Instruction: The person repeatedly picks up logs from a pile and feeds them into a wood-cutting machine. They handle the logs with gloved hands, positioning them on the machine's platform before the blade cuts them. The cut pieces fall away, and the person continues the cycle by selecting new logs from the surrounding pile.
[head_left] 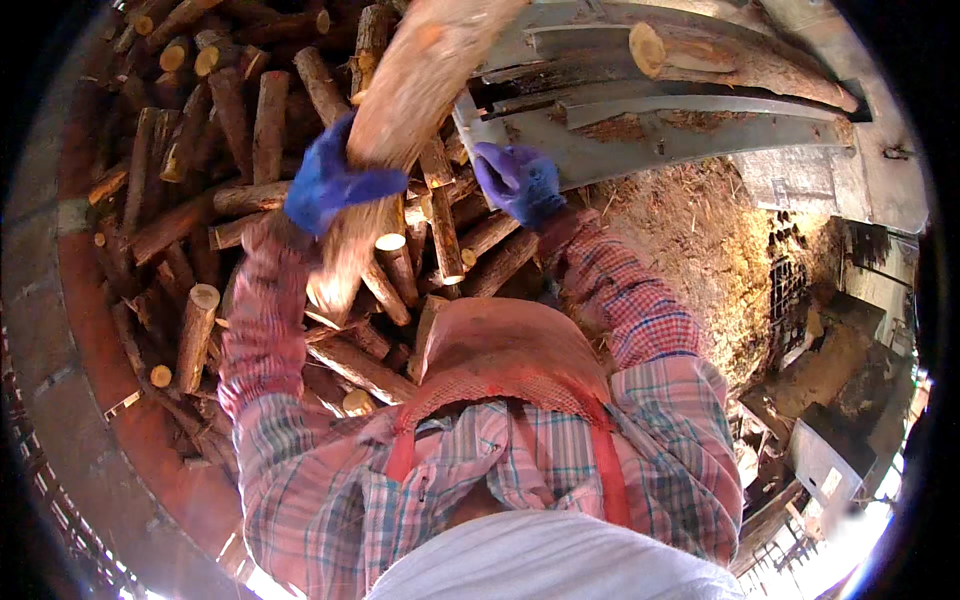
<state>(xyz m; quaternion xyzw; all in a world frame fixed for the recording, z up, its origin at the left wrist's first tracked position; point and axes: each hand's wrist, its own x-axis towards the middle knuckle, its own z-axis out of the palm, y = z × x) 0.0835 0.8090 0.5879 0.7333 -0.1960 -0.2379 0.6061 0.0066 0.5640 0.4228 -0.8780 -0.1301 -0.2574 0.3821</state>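
A thick, barked log slants across the upper middle of the view, slightly blurred by motion. My left hand, in a blue glove, is closed round its lower half, with the thumb lying across the bark. The log's lower end hangs over a heap of cut logs. To the right, apart from the log, my right hand in the same kind of glove has its fingers loosely spread and holds nothing. It is beside the near-left corner of a grey metal bed.
Another log rests on the metal bed at the far right. Cut logs are heaped on the left and in front of me. Sawdust covers the ground at right, beside dark metal mesh. A reddish-brown edge borders the heap.
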